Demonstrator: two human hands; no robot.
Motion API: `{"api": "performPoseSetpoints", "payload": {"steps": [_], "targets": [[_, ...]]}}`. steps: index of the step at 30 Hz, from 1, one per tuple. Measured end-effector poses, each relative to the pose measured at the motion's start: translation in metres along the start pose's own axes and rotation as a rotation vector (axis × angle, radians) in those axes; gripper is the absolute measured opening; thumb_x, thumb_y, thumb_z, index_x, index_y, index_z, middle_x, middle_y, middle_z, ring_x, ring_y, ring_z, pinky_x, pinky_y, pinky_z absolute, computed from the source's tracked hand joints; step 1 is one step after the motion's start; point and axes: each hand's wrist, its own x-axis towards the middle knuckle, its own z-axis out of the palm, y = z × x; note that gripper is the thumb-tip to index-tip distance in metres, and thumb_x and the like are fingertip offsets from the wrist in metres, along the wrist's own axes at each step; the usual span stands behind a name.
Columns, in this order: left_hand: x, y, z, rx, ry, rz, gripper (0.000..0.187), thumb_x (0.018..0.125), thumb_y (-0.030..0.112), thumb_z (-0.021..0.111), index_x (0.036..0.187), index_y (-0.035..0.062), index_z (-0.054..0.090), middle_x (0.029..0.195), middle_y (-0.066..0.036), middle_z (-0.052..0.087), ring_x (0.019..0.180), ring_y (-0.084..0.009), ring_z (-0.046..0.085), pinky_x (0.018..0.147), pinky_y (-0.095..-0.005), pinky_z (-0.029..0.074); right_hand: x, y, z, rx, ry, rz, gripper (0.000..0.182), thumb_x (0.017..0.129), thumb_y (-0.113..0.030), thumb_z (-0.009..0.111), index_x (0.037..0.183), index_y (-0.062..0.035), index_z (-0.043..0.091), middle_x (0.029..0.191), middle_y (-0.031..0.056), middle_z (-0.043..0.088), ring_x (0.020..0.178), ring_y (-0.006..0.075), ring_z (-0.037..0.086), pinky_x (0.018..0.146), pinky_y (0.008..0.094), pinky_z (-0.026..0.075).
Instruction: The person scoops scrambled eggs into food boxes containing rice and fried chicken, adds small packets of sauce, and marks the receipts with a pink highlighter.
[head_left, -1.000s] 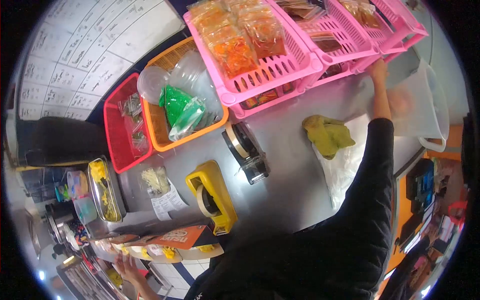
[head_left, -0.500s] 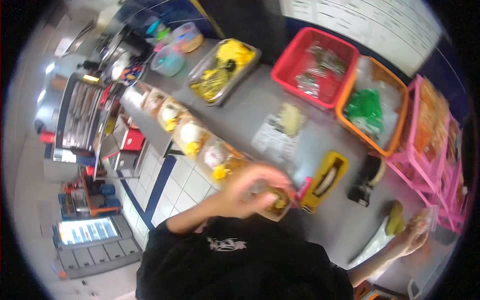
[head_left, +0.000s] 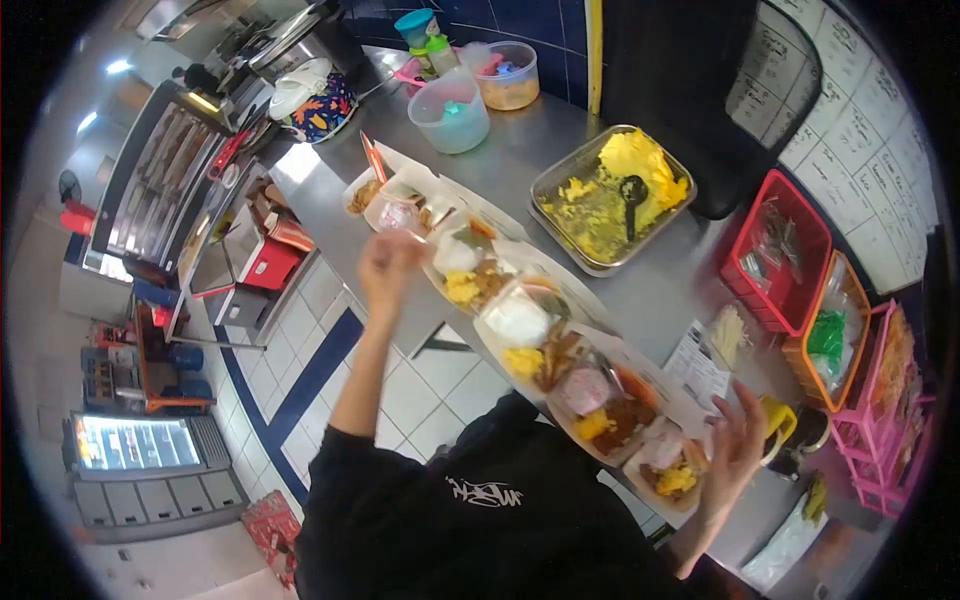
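Observation:
A row of open cardboard food boxes runs diagonally along the counter, with rice mounds, brown food and yellow scoops inside. My left hand, blurred and with curled fingers, is over the front edge near the upper-left boxes; what it pinches is too small to tell. At the lower-right end, my right hand has its fingers spread against the side of the last box. Behind the row stands a metal tray of yellow food with a black spoon in it.
Plastic tubs stand at the back left. A red basket, an orange basket and a pink rack line the right. A printed paper lies behind the boxes. A patterned pot is at the upper left.
The view has shifted towards the row of boxes. My left hand has left the small box and moved up the row. My right hand has come from the far right to the last box.

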Motion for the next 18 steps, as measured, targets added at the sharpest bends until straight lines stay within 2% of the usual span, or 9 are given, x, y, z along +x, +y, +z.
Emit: {"api": "performPoseSetpoints", "payload": {"steps": [2,3,6,8,10,12,14,17,18], "targets": [[0.071,-0.02,-0.043,0.351,0.231,0.201,0.015,0.085,0.017,0.057,0.084,0.0021,0.06,0.081,-0.004,0.06,0.077,-0.0117,0.055,0.071,-0.0259,0.044,0.003,0.002,0.007,-0.039,0.113,0.043,0.037,0.085,-0.01,0.055,0.119,-0.0006,0.043,0.119,0.0134,0.049,0.097,0.0205,0.056,0.075,0.0272,0.047],[0.117,-0.057,-0.066,0.204,0.281,0.411,0.015,0.085,0.017,0.057,0.084,0.0019,0.06,0.08,-0.005,0.061,0.076,-0.0122,0.055,0.072,-0.0259,0.044,0.006,0.002,0.007,-0.102,0.164,0.038,0.034,0.086,-0.009,0.054,0.118,-0.0007,0.044,0.118,0.0127,0.051,0.095,0.0197,0.056,0.074,0.0267,0.048],[0.178,-0.115,-0.095,0.415,0.241,0.286,0.015,0.086,0.017,0.055,0.087,0.0024,0.06,0.083,-0.008,0.062,0.076,-0.0175,0.058,0.07,-0.0296,0.046,0.018,0.0,0.008,-0.182,0.271,0.032,0.023,0.087,-0.005,0.051,0.109,-0.0001,0.051,0.107,0.0101,0.056,0.09,0.0163,0.057,0.074,0.026,0.047],[0.21,-0.179,-0.114,0.968,0.023,0.277,0.021,0.088,0.022,0.051,0.093,0.0025,0.059,0.088,-0.012,0.062,0.079,-0.0227,0.06,0.071,-0.0334,0.047,0.046,0.01,0.003,-0.324,0.177,0.072,0.019,0.085,-0.003,0.053,0.103,0.0001,0.053,0.098,0.0069,0.059,0.087,0.0131,0.057,0.074,0.0256,0.047],[0.217,-0.222,-0.116,0.953,-0.333,0.129,0.029,0.089,0.027,0.048,0.1,0.0032,0.058,0.094,-0.015,0.062,0.082,-0.0291,0.06,0.073,-0.0358,0.046,0.081,0.035,0.002,-0.422,0.021,0.104,0.02,0.081,0.001,0.053,0.101,-0.0009,0.055,0.092,0.0077,0.061,0.087,0.0135,0.058,0.075,0.0255,0.048],[0.205,-0.229,-0.105,0.866,-0.172,0.194,0.03,0.089,0.028,0.048,0.103,0.0039,0.057,0.096,-0.016,0.061,0.085,-0.0293,0.059,0.076,-0.0354,0.046,0.111,0.059,0.001,-0.66,-0.224,0.232,0.028,0.074,0.002,0.056,0.102,-0.0029,0.055,0.095,0.0105,0.062,0.086,0.0199,0.061,0.073,0.0296,0.049],[0.194,-0.202,-0.098,0.841,-0.088,0.142,0.033,0.089,0.028,0.046,0.108,0.0029,0.055,0.104,-0.015,0.058,0.095,-0.0273,0.056,0.083,-0.0357,0.043,0.125,0.076,-0.001,-1.224,-0.515,0.248,0.029,0.071,0.001,0.057,0.099,-0.0032,0.055,0.096,0.0144,0.062,0.085,0.027,0.061,0.07,0.0356,0.05],[0.141,-0.121,-0.081,0.587,0.028,0.153,0.032,0.09,0.02,0.047,0.114,-0.0011,0.049,0.114,-0.013,0.054,0.102,-0.0237,0.053,0.091,-0.0346,0.04,0.125,0.097,-0.009,-1.55,-0.894,-0.23,0.026,0.069,-0.004,0.059,0.095,-0.0015,0.055,0.096,0.0156,0.061,0.085,0.0326,0.06,0.07,0.0415,0.048],[0.125,-0.105,-0.074,0.526,0.01,0.199,0.03,0.089,0.017,0.047,0.113,-0.0018,0.049,0.113,-0.013,0.054,0.102,-0.024,0.053,0.09,-0.0344,0.041,0.121,0.097,-0.015,-1.545,-0.937,-0.146,0.026,0.07,-0.004,0.058,0.096,-0.001,0.054,0.095,0.0163,0.061,0.086,0.0338,0.06,0.071,0.0421,0.048]]}}
